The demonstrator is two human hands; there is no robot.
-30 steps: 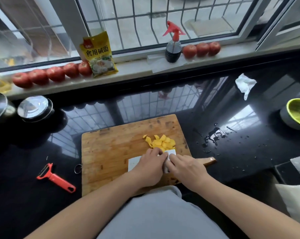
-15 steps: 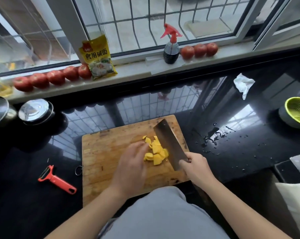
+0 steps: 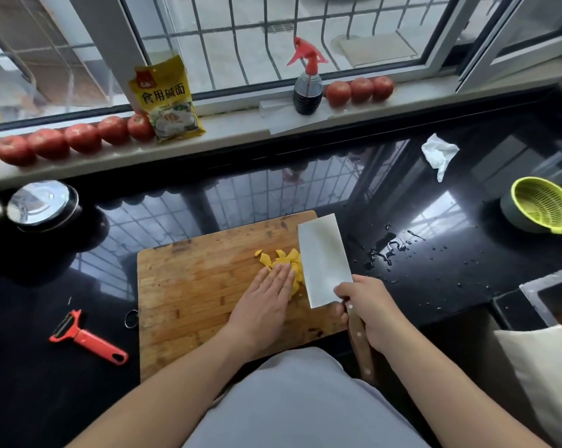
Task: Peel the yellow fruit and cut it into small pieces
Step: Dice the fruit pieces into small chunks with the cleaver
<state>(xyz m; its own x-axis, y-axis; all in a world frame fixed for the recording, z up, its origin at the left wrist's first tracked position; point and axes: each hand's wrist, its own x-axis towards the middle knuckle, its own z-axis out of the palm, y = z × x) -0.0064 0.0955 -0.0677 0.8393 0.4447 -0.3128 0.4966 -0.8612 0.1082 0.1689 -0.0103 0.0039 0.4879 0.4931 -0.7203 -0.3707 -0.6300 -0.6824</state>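
Note:
Small yellow fruit pieces [image 3: 281, 258] lie in a heap on the wooden cutting board [image 3: 189, 286] near its right side. My left hand [image 3: 266, 299] lies flat with straight fingers against the near left side of the heap. My right hand [image 3: 368, 305] grips the wooden handle of a cleaver [image 3: 323, 258]. The broad blade lies tilted flat on the right of the pieces and covers part of the heap.
A red peeler [image 3: 86, 337] lies on the black counter left of the board. Water drops [image 3: 386, 248] sit right of the board, with a green colander [image 3: 544, 205] and crumpled tissue [image 3: 439, 155] beyond. A metal lid [image 3: 44, 203] is far left. Tomatoes [image 3: 76, 139], a yellow packet [image 3: 165, 101] and a spray bottle [image 3: 307, 84] line the sill.
The cleaver has lifted off the pieces and turned to lie tilted on their right. My left hand has left the blade and now lies flat against the heap.

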